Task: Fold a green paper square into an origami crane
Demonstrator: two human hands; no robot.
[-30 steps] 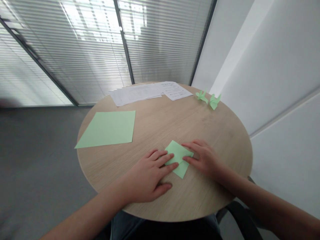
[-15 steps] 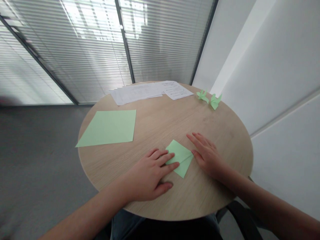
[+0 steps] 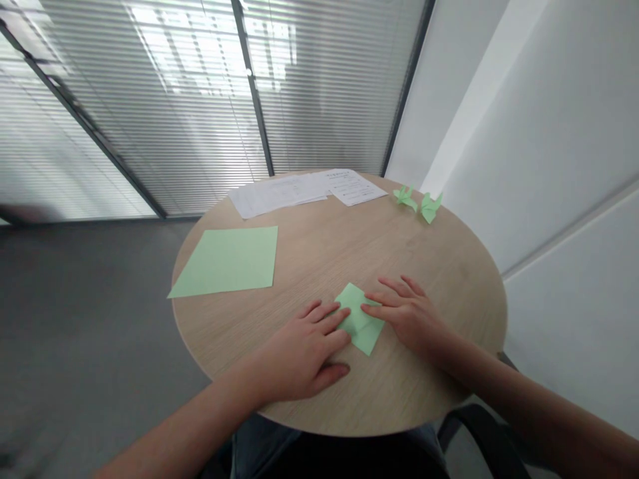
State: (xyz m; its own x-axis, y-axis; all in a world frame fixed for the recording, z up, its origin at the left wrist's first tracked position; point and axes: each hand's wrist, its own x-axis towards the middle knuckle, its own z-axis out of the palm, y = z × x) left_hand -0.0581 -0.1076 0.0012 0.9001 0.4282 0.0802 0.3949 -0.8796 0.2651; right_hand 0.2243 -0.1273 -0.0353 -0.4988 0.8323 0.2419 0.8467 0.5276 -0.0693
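A person's left hand (image 3: 312, 349), fingers spread, and right hand (image 3: 417, 319), fingers outstretched, rest on folded green paper (image 3: 368, 334) near the front of a round wood-grain table (image 3: 319, 249). A larger green sheet (image 3: 232, 259) juts past the left edge; white papers (image 3: 279, 195) and two green paper figures (image 3: 430, 208) lie toward the back, before blinds (image 3: 332, 106), a white wall (image 3: 564, 133) and grey floor (image 3: 100, 306).

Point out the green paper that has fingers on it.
The small folded green paper between the left hand and the right hand. The large flat green sheet and the two origami figures lie untouched.
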